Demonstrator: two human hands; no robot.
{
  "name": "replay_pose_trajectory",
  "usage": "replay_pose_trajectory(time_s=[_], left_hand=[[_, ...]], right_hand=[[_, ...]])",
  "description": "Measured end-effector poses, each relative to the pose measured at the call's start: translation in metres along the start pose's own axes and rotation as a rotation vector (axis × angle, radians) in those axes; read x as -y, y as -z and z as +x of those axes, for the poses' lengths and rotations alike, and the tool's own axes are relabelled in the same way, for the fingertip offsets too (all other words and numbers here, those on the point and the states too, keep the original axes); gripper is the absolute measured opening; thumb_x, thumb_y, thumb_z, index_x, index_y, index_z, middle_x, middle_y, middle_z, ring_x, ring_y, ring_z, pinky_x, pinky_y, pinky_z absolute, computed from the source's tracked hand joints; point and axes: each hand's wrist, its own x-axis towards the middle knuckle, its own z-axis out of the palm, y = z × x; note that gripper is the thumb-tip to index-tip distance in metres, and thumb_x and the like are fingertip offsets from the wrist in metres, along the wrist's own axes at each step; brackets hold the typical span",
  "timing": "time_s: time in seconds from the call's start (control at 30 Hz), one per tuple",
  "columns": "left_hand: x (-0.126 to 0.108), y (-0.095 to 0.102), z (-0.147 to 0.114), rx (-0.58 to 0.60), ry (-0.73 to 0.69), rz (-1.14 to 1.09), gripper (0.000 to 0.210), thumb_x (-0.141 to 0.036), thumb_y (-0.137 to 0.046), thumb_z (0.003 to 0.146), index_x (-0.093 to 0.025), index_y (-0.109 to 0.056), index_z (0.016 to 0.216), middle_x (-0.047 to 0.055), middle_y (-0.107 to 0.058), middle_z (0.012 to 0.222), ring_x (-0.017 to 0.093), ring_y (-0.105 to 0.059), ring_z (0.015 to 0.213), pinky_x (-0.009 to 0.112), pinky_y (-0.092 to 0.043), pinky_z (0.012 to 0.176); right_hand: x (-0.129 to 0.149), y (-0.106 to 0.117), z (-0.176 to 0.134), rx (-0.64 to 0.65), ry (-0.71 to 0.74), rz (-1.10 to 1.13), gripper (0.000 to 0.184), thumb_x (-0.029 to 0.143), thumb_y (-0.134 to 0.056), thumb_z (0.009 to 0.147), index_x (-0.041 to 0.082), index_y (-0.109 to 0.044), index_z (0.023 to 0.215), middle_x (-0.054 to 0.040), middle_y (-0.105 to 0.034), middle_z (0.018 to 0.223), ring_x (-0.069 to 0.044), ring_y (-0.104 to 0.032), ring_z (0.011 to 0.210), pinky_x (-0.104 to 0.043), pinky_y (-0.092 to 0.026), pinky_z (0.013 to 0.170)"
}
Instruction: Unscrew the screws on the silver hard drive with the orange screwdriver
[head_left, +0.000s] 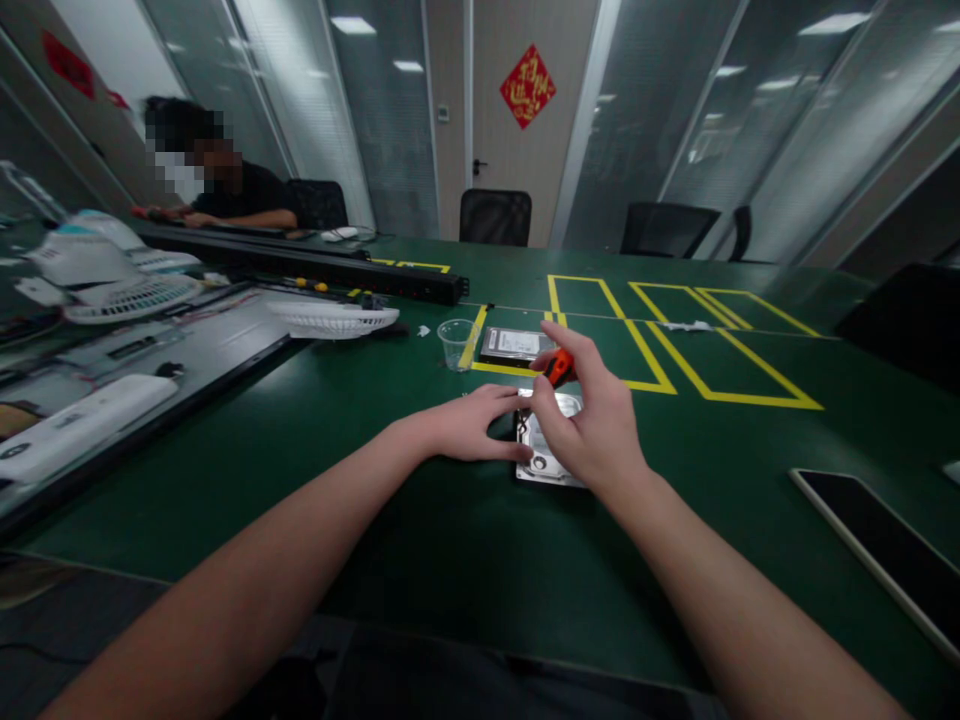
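A silver hard drive (541,466) lies flat on the green table in front of me, its right part hidden by a hand. My left hand (471,424) grips its left edge, thumb near the front and fingers farther back. Above the drive, my right hand (604,420) is closed around the orange and black handle of a screwdriver (559,367); its tip is hidden. Just behind sits a second hard drive (513,343), label side up, within a yellow tape outline. A clear plastic cup (458,347) stands to its left.
On the left are a large flat panel (217,345), a white power strip (86,425), fan parts (334,318) and a long black bar (315,265). A phone-like slab (885,545) lies right. Yellow tape (757,400) marks the table (360,530). A person (244,200) sits far left.
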Motion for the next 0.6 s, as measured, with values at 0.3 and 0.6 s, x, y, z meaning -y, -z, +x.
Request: replay_pose_trajectory(time_s=[0.3, 0.6], left_hand=[[-0.0011, 0.0007, 0.0005, 0.01, -0.007, -0.006, 0.106, -0.091, -0.092, 0.109, -0.035, -0.063, 0.194, 0.019, -0.053, 0.208, 0.054, -0.047, 0.195, 0.078, -0.042, 0.159], [-0.0022, 0.003, 0.0005, 0.019, 0.013, -0.007, 0.108, -0.095, -0.09, 0.107, -0.032, -0.066, 0.191, 0.02, -0.053, 0.208, 0.055, -0.046, 0.196, 0.078, -0.042, 0.159]], right_hand=[[-0.0045, -0.0022, -0.0013, -0.02, -0.008, 0.002, 0.047, 0.03, -0.075, 0.118, 0.029, -0.073, 0.166, -0.014, -0.093, 0.144, -0.036, -0.093, 0.122, -0.057, -0.079, 0.11], [-0.0007, -0.0006, 0.001, -0.011, -0.013, -0.01, 0.054, 0.025, -0.074, 0.117, 0.03, -0.077, 0.171, -0.0133, -0.094, 0.15, -0.035, -0.093, 0.128, -0.057, -0.08, 0.116]])
